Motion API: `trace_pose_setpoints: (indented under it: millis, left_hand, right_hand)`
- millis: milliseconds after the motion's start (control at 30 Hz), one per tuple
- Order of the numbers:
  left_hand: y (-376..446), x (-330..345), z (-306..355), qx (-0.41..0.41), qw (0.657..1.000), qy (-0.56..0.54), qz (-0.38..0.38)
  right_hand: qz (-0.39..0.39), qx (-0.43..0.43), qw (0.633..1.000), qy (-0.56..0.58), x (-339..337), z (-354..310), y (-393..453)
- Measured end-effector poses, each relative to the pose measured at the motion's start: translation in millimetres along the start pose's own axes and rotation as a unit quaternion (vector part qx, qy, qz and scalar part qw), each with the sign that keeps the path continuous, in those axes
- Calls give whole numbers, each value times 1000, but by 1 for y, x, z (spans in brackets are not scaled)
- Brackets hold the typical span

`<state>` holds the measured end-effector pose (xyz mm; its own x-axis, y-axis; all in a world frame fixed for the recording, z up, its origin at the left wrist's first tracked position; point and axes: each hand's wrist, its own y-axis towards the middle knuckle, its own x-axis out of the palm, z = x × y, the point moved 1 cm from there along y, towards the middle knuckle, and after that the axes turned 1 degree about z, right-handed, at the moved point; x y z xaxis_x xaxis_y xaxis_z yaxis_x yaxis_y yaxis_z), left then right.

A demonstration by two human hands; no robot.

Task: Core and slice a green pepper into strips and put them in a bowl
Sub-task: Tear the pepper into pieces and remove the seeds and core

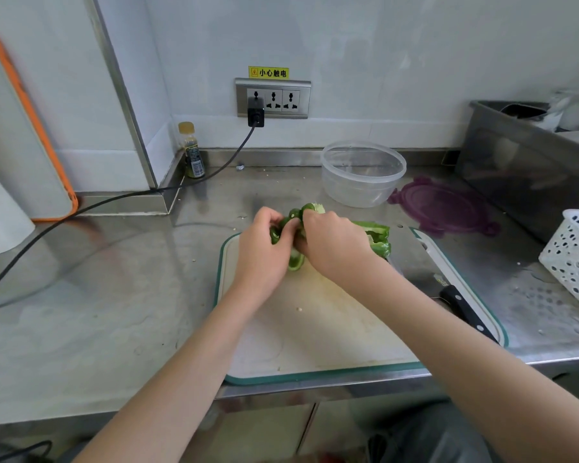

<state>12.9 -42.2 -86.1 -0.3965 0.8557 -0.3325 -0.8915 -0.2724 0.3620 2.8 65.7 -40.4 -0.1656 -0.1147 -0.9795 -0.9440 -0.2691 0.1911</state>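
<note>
A green pepper [376,237] sits at the far edge of the white cutting board [315,332], split open, with its pale core [316,208] showing above my fingers. My left hand [264,252] grips the pepper's left part, fingers curled around green flesh. My right hand [331,243] grips it from the right, thumb pressed near the core. Both hands hide the pepper's middle. A clear plastic bowl [363,173] stands behind the board with nothing in it. A cleaver with a black handle [465,310] lies on the board's right side, its blade partly under my right forearm.
A purple lid [445,208] lies right of the bowl. A white perforated basket [575,259] and a steel sink wall [528,172] stand at the right. A small bottle [193,152] and a black power cable [114,200] are at the back left, near a leaning orange-rimmed board [24,128].
</note>
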Motion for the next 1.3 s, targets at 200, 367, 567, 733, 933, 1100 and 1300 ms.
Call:
trace_pose_setpoints:
  millis: [200, 367, 567, 733, 933, 1100, 1300]
  left_hand:
    - [3, -2, -3, -30, 999, 2, 20]
    - [5, -3, -6, -53, 998, 9, 12]
    - [12, -1, -17, -99, 995, -18, 6]
    - [15, -3, -15, -91, 995, -28, 33]
    - [18, -8, -18, -102, 991, -54, 74]
    - [18, -8, -17, -113, 989, -61, 74]
    - [16, -6, -15, -62, 995, -40, 67]
  right_hand:
    - [13, -58, 995, 83, 6, 3, -1]
    - [-5, -136, 989, 63, 11, 10, 5]
    - [-18, -279, 959, 39, 6, 21, 5]
    - [150, -81, 945, 280, -23, 45, 28]
    - [-78, -38, 984, 153, -5, 49, 57]
    - [42, 13, 966, 253, -5, 48, 36]
    - [34, -25, 964, 264, 7, 14, 5]
